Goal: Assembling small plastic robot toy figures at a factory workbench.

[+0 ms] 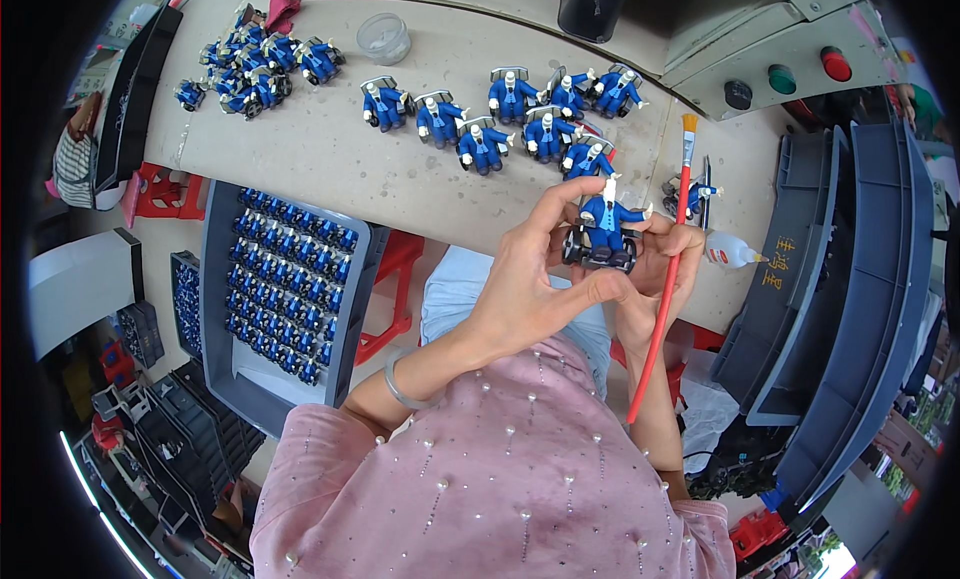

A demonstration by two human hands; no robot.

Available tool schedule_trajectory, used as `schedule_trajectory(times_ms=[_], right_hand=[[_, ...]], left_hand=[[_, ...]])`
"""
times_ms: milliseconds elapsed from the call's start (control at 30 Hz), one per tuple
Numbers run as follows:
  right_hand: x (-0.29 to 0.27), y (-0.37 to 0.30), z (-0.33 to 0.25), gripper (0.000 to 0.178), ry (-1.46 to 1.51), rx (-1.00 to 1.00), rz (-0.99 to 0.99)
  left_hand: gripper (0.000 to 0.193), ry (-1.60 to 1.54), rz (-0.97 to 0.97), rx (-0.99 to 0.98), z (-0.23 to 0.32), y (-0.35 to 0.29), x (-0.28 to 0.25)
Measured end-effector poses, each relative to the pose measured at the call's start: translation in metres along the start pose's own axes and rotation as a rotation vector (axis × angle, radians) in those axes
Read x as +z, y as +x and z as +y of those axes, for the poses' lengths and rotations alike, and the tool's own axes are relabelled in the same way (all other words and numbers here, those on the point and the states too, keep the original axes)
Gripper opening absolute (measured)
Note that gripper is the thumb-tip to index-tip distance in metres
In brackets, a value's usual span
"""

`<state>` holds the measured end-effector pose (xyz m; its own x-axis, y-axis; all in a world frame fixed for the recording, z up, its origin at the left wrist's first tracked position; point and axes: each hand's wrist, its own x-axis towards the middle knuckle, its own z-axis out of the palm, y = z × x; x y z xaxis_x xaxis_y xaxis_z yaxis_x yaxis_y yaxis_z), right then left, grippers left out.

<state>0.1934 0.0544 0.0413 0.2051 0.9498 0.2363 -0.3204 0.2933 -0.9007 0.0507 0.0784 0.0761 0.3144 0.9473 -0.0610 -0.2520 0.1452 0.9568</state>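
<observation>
A small seated figurine (605, 219) in a blue suit, on a black wheeled chair, is held upright over the table's near edge. My left hand (530, 269) grips it from the left, with the index finger by its head and the thumb below. My right hand (662, 279) supports its right side and also holds a paintbrush (655, 329) with a long red handle, bristles pointing away from me. Just beyond, several similar figurines (548, 135) stand on the table. A white squeeze bottle (730, 250) lies beside my right hand.
More figurines (262, 69) cluster at the far left, near a clear plastic cup (384, 39). A grey crate (290, 404) holding rows of figurines is at my left. Grey crates (775, 309) stand on the right, below a metal box with buttons (782, 77).
</observation>
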Motion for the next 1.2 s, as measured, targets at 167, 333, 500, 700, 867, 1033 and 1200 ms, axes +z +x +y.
schedule_trajectory(times_ms=[167, 333, 500, 700, 867, 1033, 1200], right_hand=[[-0.005, 0.001, -0.001, 0.065, -0.010, 0.056, 0.012], [-0.010, 0.006, -0.010, 0.056, -0.072, 0.023, -0.107], [-0.021, 0.017, -0.044, 0.022, -0.450, 0.037, 0.004], [-0.029, 0.024, -0.070, 0.049, -0.460, -0.227, 0.066], [-0.018, 0.023, -0.084, 0.054, -0.476, -0.267, -0.014], [-0.002, 0.022, -0.082, 0.052, -0.530, -0.254, -0.029], [0.005, 0.027, -0.086, 0.043, -0.668, -0.236, -0.104]], left_hand=[[0.071, -0.104, -0.042, -0.010, 0.001, 0.000, -0.001], [0.067, -0.206, -0.052, -0.126, 0.007, 0.001, -0.006], [0.058, -0.067, 0.001, -0.022, 0.002, 0.001, -0.010], [0.058, 0.310, 0.083, 0.200, -0.002, 0.002, -0.010], [0.058, 0.530, 0.119, 0.222, 0.004, 0.000, -0.009], [0.055, 0.643, 0.135, 0.294, 0.003, 0.001, -0.007], [0.053, 0.645, 0.143, 0.288, -0.003, -0.001, -0.007]])
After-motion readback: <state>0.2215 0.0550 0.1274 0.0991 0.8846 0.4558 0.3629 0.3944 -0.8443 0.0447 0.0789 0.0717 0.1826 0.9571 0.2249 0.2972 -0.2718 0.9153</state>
